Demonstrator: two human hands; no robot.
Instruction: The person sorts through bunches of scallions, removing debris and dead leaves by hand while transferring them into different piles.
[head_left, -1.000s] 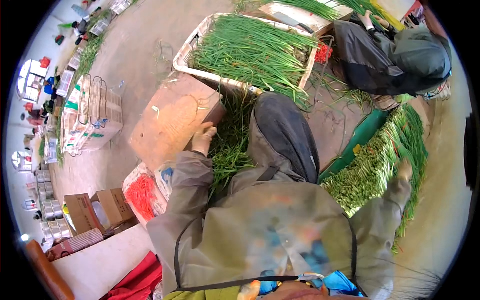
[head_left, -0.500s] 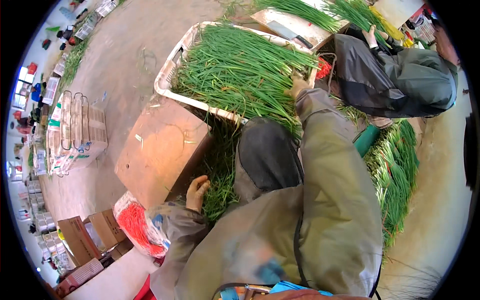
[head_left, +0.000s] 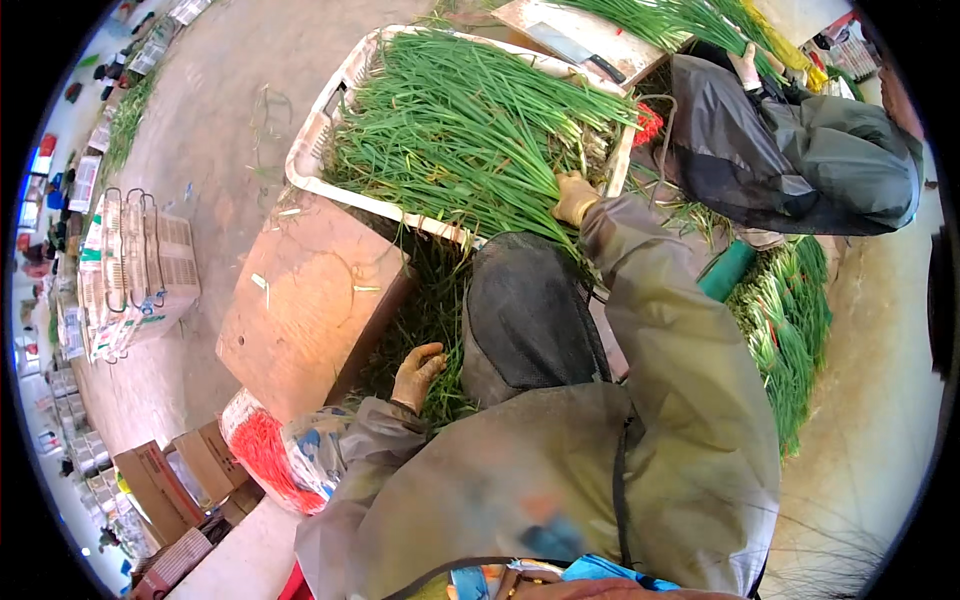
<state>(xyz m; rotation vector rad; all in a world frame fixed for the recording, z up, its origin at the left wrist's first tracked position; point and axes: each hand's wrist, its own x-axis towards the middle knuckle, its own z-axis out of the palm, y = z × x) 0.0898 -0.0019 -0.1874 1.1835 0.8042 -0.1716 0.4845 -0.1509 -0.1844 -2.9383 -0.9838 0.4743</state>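
A white plastic crate (head_left: 335, 172) in front of me is heaped with thin green onions (head_left: 450, 130), their pale ends toward the right. At the crate's near right corner, my right hand (head_left: 575, 198) is closed around a bunch of their stalks. My left hand (head_left: 418, 376) hangs low beside my left knee, over a dark pile of loose green trimmings (head_left: 440, 300). Its fingers are slightly bent and apart, with nothing visible in them. Both hands seem to wear dirty pale gloves.
A brown board (head_left: 305, 290) stands left of the trimmings, beside a bag of red ties (head_left: 265, 450). A knife (head_left: 605, 68) lies on another board beyond the crate. Bundled green onions (head_left: 785, 340) lie at right. A co-worker's gloved hand (head_left: 746, 68) holds greens. Stacked crates (head_left: 140, 270) stand left.
My right hand has drawn back toward me and slightly left, with stalks in its grip. My left hand has shifted slightly right and up. The whole view has shifted a little.
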